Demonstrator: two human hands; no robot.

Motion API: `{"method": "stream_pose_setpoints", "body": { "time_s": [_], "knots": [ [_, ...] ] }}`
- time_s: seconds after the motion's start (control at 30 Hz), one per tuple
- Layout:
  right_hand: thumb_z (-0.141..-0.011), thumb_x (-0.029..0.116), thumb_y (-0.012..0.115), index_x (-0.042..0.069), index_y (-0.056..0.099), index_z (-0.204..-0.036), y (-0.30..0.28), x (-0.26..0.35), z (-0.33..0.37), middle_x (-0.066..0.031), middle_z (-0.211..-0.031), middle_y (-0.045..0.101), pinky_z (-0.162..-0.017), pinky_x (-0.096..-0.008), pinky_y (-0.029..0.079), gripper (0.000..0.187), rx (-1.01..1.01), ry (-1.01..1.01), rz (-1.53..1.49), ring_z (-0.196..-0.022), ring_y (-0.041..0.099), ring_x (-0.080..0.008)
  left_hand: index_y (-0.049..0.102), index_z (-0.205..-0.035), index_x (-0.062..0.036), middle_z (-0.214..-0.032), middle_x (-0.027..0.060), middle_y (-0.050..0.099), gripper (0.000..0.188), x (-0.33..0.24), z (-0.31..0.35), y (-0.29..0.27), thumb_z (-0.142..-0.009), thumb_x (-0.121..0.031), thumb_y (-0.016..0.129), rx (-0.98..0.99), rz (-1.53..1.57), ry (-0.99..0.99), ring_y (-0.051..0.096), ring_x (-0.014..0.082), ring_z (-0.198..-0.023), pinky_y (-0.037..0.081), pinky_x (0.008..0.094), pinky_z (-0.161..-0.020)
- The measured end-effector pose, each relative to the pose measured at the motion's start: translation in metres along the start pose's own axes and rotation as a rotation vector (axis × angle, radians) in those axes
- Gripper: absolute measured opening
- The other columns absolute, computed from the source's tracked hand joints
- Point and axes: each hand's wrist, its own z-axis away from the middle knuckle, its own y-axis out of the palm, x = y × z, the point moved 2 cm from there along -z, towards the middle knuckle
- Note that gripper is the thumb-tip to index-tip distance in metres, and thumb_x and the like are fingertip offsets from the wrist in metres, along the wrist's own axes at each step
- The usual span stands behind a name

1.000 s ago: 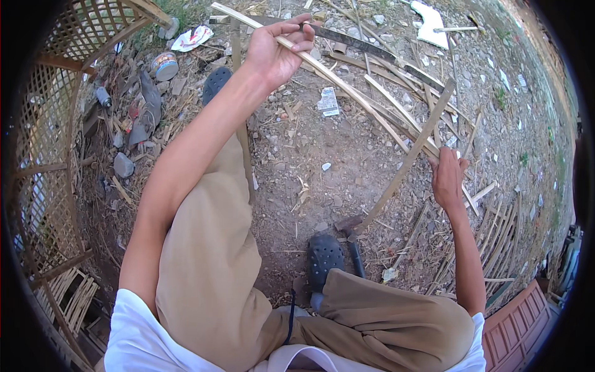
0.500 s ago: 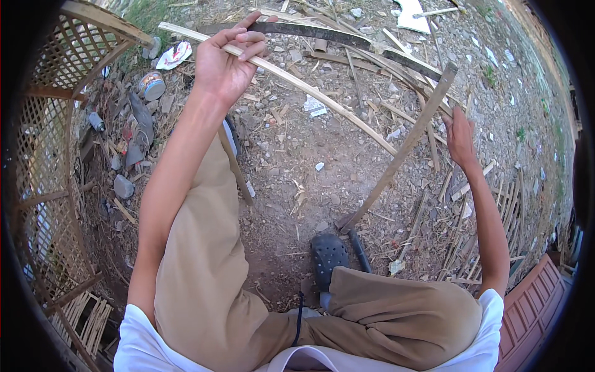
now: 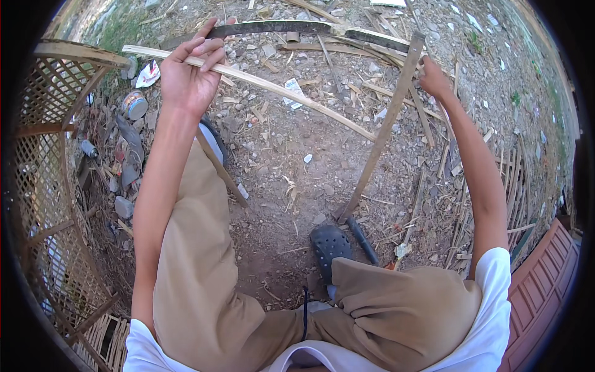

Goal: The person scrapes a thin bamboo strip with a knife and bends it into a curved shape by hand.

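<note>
My left hand (image 3: 191, 80), raised at the upper left, has its fingers curled around a pale wooden strip (image 3: 279, 92). The strip slants down to the right and its far end meets a leaning wooden stake (image 3: 384, 130). Just beyond my left fingers stretches a long, dark, curved blade (image 3: 273, 26); whether they touch it cannot be made out. My right hand (image 3: 434, 77) is closed just right of the stake's top, where the blade and thin wooden strips converge. What it grips is hidden. A dark hammer-like handle (image 3: 362, 242) lies at the stake's foot, beside my clog (image 3: 330, 248).
A wooden lattice panel (image 3: 46, 155) stands on the left. Near it lie a round tub (image 3: 134, 105) and rubble. Slats (image 3: 514, 186) lie piled on the right, above a reddish-brown panelled board (image 3: 542, 291). Wood shavings and stones cover the ground. Another stick (image 3: 223, 170) leans by my left leg.
The view has shifted, so most things sit further left and the lower legs show differently. My right hand has moved farther away, closer to the stake's top. My left hand keeps the pale strip.
</note>
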Motion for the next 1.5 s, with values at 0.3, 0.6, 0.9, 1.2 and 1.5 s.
{"method": "stream_pose_setpoints", "body": {
  "time_s": [0.3, 0.6, 0.9, 1.2, 1.5],
  "knots": [
    [-0.087, 0.001, 0.057, 0.001, 0.059, -0.118, -0.067, 0.054, -0.005, -0.0272, -0.112, 0.061, -0.092, -0.0527, 0.050, 0.031, -0.411, -0.380, -0.008, -0.107, 0.061, -0.0461, 0.034, -0.148, 0.0149, -0.157, 0.0344, 0.030, 0.051, 0.000, -0.002, 0.000, -0.098, 0.005, 0.034, 0.018, -0.002, -0.021, 0.045, 0.0090, -0.069, 0.039, 0.0252, -0.057],
    [-0.089, 0.017, 0.072, 0.004, 0.056, -0.126, -0.016, 0.114, -0.005, -0.0215, -0.115, 0.062, -0.091, -0.0468, 0.052, 0.042, 0.224, -0.320, -0.005, -0.111, 0.062, -0.0414, 0.038, -0.144, 0.0135, -0.151, 0.0327, 0.040, 0.048, 0.000, -0.002, 0.002, -0.098, 0.003, 0.037, 0.027, -0.013, -0.035, 0.046, 0.0090, -0.070, 0.039, 0.0245, -0.056],
    [-0.090, 0.009, 0.067, 0.005, 0.060, -0.122, 0.032, 0.070, 0.067, -0.0198, -0.118, 0.062, -0.093, -0.0490, 0.052, 0.033, 0.269, -0.315, 0.022, -0.116, 0.060, -0.0415, 0.037, -0.146, 0.0134, -0.152, 0.0338, 0.039, 0.049, 0.005, -0.004, 0.002, -0.098, 0.003, 0.037, 0.000, -0.001, -0.037, 0.045, 0.0087, -0.068, 0.039, 0.0242, -0.055],
    [-0.080, -0.009, 0.062, 0.007, 0.056, -0.126, 0.045, 0.033, 0.071, -0.0201, -0.115, 0.058, -0.089, -0.0516, 0.050, 0.049, 0.083, -0.502, 0.199, -0.106, 0.063, -0.0422, 0.038, -0.144, 0.0151, -0.147, 0.0335, 0.042, 0.048, 0.005, -0.008, -0.001, -0.098, 0.003, 0.037, 0.016, 0.036, -0.051, 0.045, 0.0086, -0.069, 0.037, 0.0241, -0.055],
    [-0.083, -0.003, 0.057, 0.003, 0.060, -0.109, -0.022, 0.041, 0.055, -0.0201, -0.103, 0.067, -0.082, -0.0488, 0.052, 0.027, -0.124, -0.273, 0.016, -0.096, 0.066, -0.0419, 0.031, -0.150, 0.0144, -0.160, 0.0352, 0.025, 0.051, 0.003, -0.007, -0.001, -0.100, 0.002, 0.033, 0.015, -0.004, -0.062, 0.044, 0.0065, -0.067, 0.038, 0.0239, -0.056]
  ]
}}
